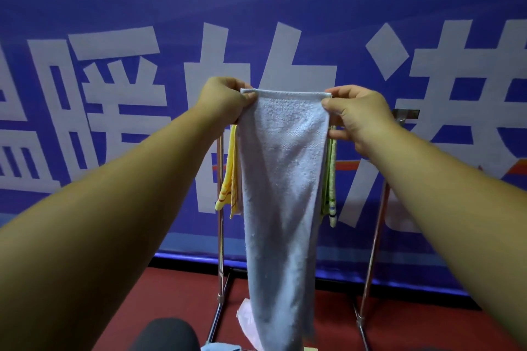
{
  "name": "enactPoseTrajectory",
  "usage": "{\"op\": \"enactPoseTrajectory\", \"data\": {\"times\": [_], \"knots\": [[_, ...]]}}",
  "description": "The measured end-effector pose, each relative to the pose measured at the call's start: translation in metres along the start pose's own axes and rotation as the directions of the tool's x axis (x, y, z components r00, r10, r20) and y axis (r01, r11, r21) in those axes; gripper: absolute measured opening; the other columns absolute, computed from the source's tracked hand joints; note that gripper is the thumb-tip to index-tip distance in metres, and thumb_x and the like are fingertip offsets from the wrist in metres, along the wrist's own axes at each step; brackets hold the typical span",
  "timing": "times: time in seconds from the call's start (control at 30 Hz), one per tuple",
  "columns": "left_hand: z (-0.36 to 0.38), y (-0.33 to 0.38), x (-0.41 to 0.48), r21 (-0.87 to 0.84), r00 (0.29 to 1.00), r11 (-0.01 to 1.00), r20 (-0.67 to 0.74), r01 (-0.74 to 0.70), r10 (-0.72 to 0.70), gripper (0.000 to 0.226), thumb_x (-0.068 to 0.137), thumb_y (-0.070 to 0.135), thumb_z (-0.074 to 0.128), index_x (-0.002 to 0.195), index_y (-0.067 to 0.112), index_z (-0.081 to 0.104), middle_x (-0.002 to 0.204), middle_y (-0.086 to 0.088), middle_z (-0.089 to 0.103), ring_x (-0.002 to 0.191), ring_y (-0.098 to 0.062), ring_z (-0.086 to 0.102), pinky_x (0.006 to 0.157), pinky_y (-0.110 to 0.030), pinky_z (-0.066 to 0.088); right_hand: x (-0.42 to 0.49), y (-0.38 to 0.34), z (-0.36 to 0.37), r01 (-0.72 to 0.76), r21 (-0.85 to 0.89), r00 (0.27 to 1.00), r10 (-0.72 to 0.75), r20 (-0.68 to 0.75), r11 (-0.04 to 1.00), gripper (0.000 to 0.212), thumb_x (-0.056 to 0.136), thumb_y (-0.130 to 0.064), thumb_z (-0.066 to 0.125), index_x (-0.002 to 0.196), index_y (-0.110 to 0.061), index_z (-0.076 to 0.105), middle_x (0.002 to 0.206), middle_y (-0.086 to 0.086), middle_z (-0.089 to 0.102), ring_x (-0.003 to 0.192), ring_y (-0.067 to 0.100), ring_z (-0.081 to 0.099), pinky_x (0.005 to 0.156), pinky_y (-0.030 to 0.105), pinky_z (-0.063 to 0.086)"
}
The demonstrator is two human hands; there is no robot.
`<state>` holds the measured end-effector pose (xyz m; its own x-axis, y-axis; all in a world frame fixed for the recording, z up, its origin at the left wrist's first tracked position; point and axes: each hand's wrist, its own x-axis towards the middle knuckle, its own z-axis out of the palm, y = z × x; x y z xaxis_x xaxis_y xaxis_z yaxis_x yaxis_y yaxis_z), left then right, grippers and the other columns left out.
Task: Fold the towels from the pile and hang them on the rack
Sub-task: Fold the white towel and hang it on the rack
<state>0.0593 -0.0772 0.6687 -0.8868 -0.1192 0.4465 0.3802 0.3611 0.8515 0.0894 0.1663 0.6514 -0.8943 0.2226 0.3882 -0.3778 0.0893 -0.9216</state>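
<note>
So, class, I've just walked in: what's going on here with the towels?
A person holds a pale blue towel up by its top corners, left hand on one, right hand on the other, so it hangs full length in front of a metal rack. A yellow towel and a green towel already hang on the rack behind it. The blue one is not yet hung.
</note>
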Motion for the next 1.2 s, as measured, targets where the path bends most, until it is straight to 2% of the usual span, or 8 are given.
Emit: {"op": "enactPoseTrajectory", "data": {"times": [0.27,0.4,0.53,0.67,0.8,0.93,1.03,1.2], "knots": [[0.023,-0.041,0.001,0.119,0.993,0.986,0.010,0.118,-0.120,0.024,0.097,0.019,0.077,0.119,0.011,0.078,0.107,-0.012,0.074,0.098,-0.029,0.073,0.086,-0.043,0.067,0.003,0.040,0.006,-0.140,0.003,0.990,0.140,-0.007,0.990,0.021,0.097,-0.001,0.069,0.114,-0.013,0.074,0.104,0.010,0.080,0.068,0.015,0.079,0.062,0.042,0.068],[0.035,-0.057,-0.001,0.146,0.983,0.973,-0.070,0.178,-0.170,0.021,0.083,0.016,0.079,0.103,0.011,0.079,0.100,-0.013,0.075,0.086,-0.024,0.074,0.078,-0.043,0.068,0.004,0.058,0.012,-0.182,-0.016,0.983,0.182,-0.006,0.983,0.023,0.096,0.001,0.067,0.111,-0.015,0.075,0.105,0.011,0.080,0.070,0.017,0.076,0.076,0.053,0.068],[0.048,-0.061,-0.002,0.152,0.971,0.962,-0.110,0.229,-0.213,0.027,0.081,0.018,0.080,0.106,0.010,0.077,0.094,-0.009,0.074,0.080,-0.024,0.074,0.074,-0.041,0.068,0.001,0.069,0.017,-0.165,-0.013,0.986,0.165,-0.024,0.986,0.029,0.092,0.001,0.068,0.108,-0.021,0.076,0.105,0.010,0.080,0.091,0.029,0.081,0.070,0.054,0.068],[0.066,-0.061,-0.005,0.205,0.990,0.971,-0.085,0.126,-0.111,0.023,0.086,0.016,0.077,0.108,0.015,0.069,0.086,-0.006,0.069,0.075,-0.020,0.072,0.068,-0.034,0.066,-0.005,0.071,0.031,-0.072,-0.123,0.997,0.069,-0.026,0.990,0.026,0.089,-0.007,0.071,0.105,-0.027,0.078,0.104,0.000,0.076,0.091,0.023,0.079,0.063,0.046,0.068],[0.085,-0.056,-0.008,0.275,1.000,0.961,0.008,-0.014,0.012,0.008,0.095,0.016,0.069,0.089,0.017,0.074,0.078,-0.004,0.069,0.079,-0.023,0.072,0.078,-0.043,0.066,-0.004,0.074,0.047,0.003,-0.214,0.999,-0.012,-0.042,0.977,0.018,0.090,-0.015,0.075,0.093,-0.032,0.077,0.089,-0.007,0.076,0.086,0.019,0.076,0.067,0.048,0.068],[0.092,-0.051,-0.010,0.356,0.996,0.933,0.086,-0.053,0.024,0.020,0.099,0.013,0.063,0.113,0.012,0.078,0.087,-0.007,0.072,0.086,-0.026,0.072,0.082,-0.043,0.065,-0.001,0.077,0.051,0.041,-0.267,0.997,-0.059,-0.058,0.963,0.018,0.092,-0.016,0.080,0.090,-0.033,0.076,0.084,-0.009,0.076,0.083,0.015,0.076,0.068,0.048,0.068],[0.093,-0.053,-0.013,0.327,0.994,0.942,0.095,-0.081,0.053,0.021,0.100,0.012,0.061,0.112,0.012,0.078,0.084,-0.008,0.072,0.082,-0.027,0.072,0.079,-0.045,0.066,-0.001,0.079,0.050,0.056,-0.254,0.997,-0.069,-0.045,0.966,0.019,0.094,-0.014,0.079,0.089,-0.032,0.074,0.084,-0.007,0.077,0.080,0.016,0.077,0.061,0.047,0.068],[0.096,-0.054,-0.013,0.278,0.988,0.956,0.142,-0.089,0.051,0.030,0.096,0.006,0.061,0.122,0.013,0.076,0.094,-0.010,0.075,0.079,-0.024,0.069,0.074,-0.039,0.064,-0.001,0.081,0.051,0.120,-0.300,0.991,-0.130,-0.013,0.946,0.022,0.095,-0.016,0.078,0.089,-0.036,0.073,0.087,-0.009,0.078,0.087,0.014,0.077,0.073,0.046,0.068]]}}
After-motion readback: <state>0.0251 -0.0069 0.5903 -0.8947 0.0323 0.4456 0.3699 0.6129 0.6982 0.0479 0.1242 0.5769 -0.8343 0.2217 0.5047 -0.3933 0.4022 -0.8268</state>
